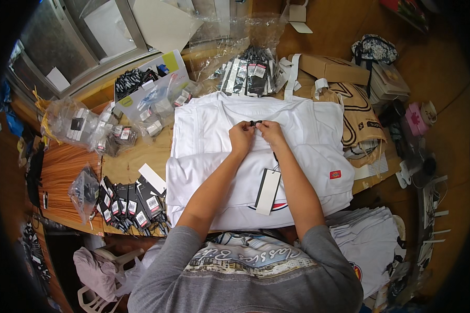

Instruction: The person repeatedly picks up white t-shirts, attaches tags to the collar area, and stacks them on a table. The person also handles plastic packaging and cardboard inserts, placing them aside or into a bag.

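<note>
– Grey T-shirt (245, 300) cloth is seen nearest the camera. What is held beyond it?

– Something small and black, perhaps a cord fastener (256, 123), is pinched between the left hand (242, 137) and the right hand (271, 133). Both are nearly closed, with thumbs and fingertips brought together.

– Can it be told which part is gripped by each?

– That cannot be told; too much is covered by the fingers. The fastener is held over the neck area of a white shirt (206, 180), which is spread on the table (141, 148).

– And the long tag (268, 192)?

– It is laid aslant on the shirt, beside the right forearm, with a dark cord seen at its top end. Whether that cord is joined to the fastener cannot be made out.

– What is placed around?

– Black tags (132, 204) are fanned out at the left, and a brown paper bag (356, 110) is set at the right.
</note>
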Tool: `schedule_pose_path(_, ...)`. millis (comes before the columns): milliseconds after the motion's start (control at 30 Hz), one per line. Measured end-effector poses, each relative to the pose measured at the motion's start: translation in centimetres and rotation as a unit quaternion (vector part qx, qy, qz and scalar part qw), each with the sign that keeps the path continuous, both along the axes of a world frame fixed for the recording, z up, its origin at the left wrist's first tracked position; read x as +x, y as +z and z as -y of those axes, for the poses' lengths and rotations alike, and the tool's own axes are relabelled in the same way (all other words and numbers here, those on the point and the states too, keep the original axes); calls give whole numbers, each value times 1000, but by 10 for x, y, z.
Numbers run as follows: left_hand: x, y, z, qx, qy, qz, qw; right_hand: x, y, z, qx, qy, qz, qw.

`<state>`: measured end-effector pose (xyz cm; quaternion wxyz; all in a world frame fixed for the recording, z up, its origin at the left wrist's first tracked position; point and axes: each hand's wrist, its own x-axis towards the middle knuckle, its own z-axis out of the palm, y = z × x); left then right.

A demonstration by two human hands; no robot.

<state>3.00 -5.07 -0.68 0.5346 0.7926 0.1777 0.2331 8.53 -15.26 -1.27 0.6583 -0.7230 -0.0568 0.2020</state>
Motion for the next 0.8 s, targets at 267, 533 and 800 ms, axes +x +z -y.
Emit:
schedule_pose_path(267, -1, -5, 1, 75, 21, 38, 996, -5, 5, 0, -9, -12, 0, 1000)
schedule_pose_path(533, -5, 8, -8, -146, -66, -79, 984, -2, 6, 3, 6, 37, 0, 999)
schedule_pose_path(800, 6, -6, -25, -205, -112, -95, 968, -9, 12, 2, 32, 24, 12, 999)
